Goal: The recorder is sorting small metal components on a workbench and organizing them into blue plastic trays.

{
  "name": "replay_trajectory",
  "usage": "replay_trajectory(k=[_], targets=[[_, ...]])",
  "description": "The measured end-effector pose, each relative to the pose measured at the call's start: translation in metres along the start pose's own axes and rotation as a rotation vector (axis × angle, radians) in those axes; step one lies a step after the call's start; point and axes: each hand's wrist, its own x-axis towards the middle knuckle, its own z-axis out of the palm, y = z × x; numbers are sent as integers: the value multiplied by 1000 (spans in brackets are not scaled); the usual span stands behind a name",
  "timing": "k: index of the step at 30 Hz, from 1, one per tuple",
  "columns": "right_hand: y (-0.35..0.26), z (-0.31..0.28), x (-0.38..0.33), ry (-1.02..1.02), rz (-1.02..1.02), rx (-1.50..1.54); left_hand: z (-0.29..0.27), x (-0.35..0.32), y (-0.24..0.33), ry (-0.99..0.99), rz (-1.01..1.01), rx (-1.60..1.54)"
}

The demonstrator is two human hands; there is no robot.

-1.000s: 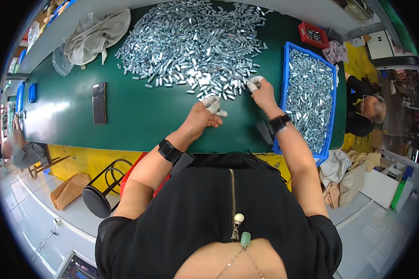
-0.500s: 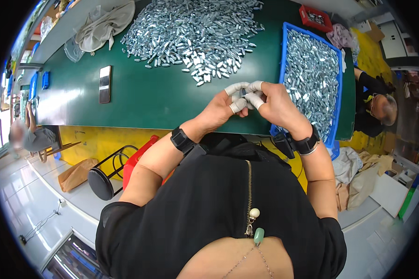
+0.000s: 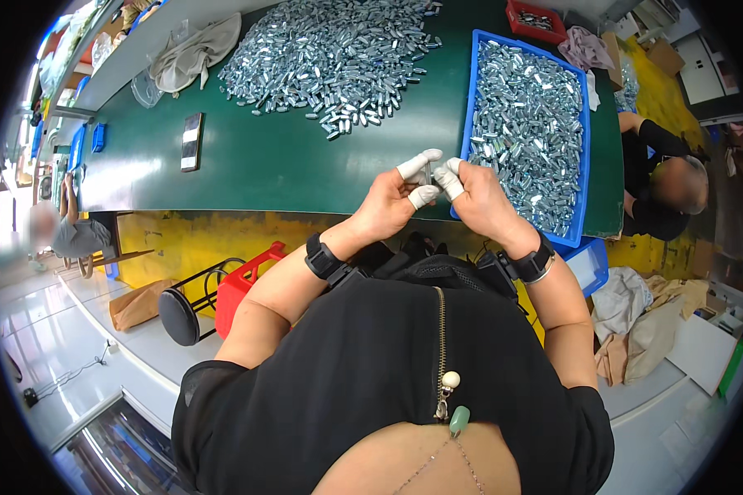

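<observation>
Just over the near table edge, my left hand (image 3: 390,198) and my right hand (image 3: 482,198) face each other, with white finger covers on several fingers. My left hand pinches a small silvery metal part (image 3: 428,175) between thumb and fingers. Its exact kind is too small to tell. Right beside it, the fingers of my right hand are closed together; what they hold, if anything, is hidden. Beyond my hands a large heap of loose silvery metal parts (image 3: 330,62) lies on the green table (image 3: 256,177). A blue tray (image 3: 587,157) full of similar parts stands next to my right hand.
A phone (image 3: 191,142) lies on the left of the table, below a grey cloth (image 3: 194,56). Behind the blue tray is a red bin (image 3: 537,22) of parts. One person (image 3: 669,181) is at the right, another (image 3: 78,235) at the far left. A black stool (image 3: 179,317) stands lower left.
My fingertips have drawn slightly apart, and the small part shows more plainly between them. The view has shifted, so the tray and heap appear farther left.
</observation>
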Motion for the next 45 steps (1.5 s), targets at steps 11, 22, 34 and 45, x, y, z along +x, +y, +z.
replay_trajectory(k=[11,22,34,45], targets=[[-10,37,22,81,452,764,-45,15,7,-84,259,278],[32,-11,25,553,167,-661,-177,18,-27,336,-443,-472],[82,152,130,201,223,-410,-179,-7,-15,191,-461,-365],[-23,71,54,-9,49,-101,-116,-6,-34,-209,-346,-577]])
